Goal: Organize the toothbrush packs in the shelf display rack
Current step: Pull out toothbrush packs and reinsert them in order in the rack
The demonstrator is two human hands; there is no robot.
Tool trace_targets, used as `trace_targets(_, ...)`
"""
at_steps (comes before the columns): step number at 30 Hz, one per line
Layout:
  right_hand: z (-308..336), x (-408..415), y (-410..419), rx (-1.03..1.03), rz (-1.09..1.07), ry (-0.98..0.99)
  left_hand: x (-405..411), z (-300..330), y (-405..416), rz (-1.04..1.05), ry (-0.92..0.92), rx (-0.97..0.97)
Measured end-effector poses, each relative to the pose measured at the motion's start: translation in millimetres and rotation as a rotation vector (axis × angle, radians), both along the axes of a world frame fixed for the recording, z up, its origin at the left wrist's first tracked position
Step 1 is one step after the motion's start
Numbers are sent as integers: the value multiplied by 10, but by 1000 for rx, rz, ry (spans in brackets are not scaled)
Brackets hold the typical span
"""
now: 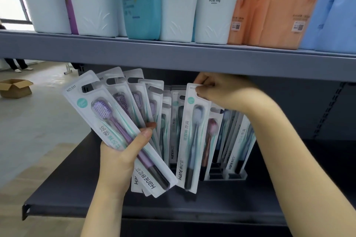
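Head view: pinched blue toothbrush pack (192, 136) upright, bristles uppermost.

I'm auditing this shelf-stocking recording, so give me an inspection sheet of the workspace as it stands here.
Surface: dark lower shelf, bare at the front edge.
Job's things: fan of purple toothbrush packs in the left hand; one grey-blue toothbrush pack pinched at its top; more packs upright in the display rack.
Clutter: open cardboard box on the floor at left.
Hands: left hand grips the fan; right hand pinches the single pack.
Cables: nothing seen.
Surroundings: upper shelf carrying white, teal, orange and blue bottles; a person's legs far left.
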State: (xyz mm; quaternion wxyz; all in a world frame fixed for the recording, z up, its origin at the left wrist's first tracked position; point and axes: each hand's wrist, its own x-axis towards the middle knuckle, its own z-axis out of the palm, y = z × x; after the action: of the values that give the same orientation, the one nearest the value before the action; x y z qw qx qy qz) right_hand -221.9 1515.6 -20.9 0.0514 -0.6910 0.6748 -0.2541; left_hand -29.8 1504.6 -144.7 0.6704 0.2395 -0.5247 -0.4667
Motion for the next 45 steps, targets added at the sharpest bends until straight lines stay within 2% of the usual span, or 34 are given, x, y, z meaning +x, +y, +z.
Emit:
trace_targets(6,64,-149,142,86,8,-6,-33,30,11,-4,-38,-26)
trace_targets(13,99,-295,261,225,-107,129,-78,61,40,-8,-48,-36)
trace_targets(19,144,-420,232,131,-287,169,-80,61,57,8,-51,-17)
trace_targets(28,37,-506,110,-20,-403,211,-98,82,129,17,-48,14)
trace_targets(32,9,-593,30,-31,-326,122,-103,81,130,20,-58,17)
trace_targets(39,48,-779,-21,93,-26,-16,-119,23,111,37,-55,45)
trace_targets(45,8,-824,-34,39,35,-64,-137,40,133,33,-66,36)
